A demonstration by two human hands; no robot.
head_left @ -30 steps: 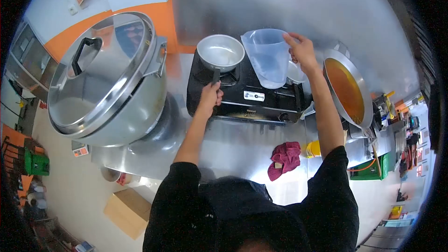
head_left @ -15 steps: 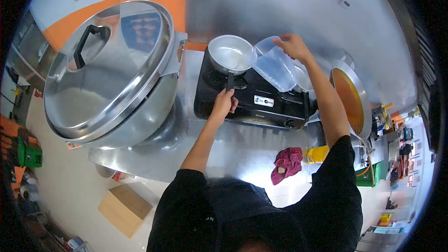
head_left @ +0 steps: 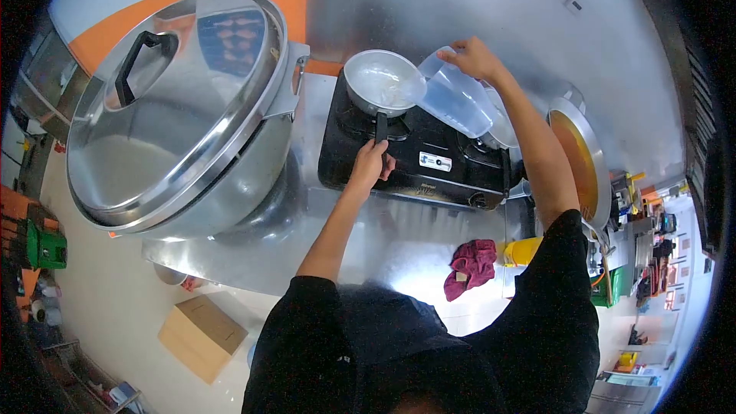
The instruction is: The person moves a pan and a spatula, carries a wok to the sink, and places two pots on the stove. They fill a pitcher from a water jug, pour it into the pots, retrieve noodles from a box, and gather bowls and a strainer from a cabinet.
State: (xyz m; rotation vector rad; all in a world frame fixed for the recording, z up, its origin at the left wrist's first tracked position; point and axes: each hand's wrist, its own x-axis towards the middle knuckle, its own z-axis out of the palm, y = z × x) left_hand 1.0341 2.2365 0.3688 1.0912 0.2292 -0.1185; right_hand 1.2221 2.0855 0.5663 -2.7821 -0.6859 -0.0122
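Note:
My left hand (head_left: 369, 164) is wrapped around the black handle of a small silver saucepan (head_left: 373, 67), which sits on the left burner of a black two-burner gas stove (head_left: 399, 172). A translucent plastic jug (head_left: 458, 103) is gripped near its top right by my right hand (head_left: 472, 60). The jug tips left, its mouth over the saucepan's right rim. Clear liquid ripples on the pan's inside. Partly hidden behind the jug and my right forearm, a second metal pan (head_left: 501, 129) stands on the right burner.
A huge lidded metal pot (head_left: 253, 184) stands left on the steel counter (head_left: 345, 245). A dark red cloth (head_left: 471, 268) lies near the front edge beside a yellow container (head_left: 522, 251). At right is a wide pan (head_left: 569, 157) of orange-brown contents. A cardboard box (head_left: 201, 337) rests on the floor.
The liquid in the saucepan is more disturbed and shows more ripples. My right hand and the jug sit slightly higher in view. My left hand keeps its hold on the handle.

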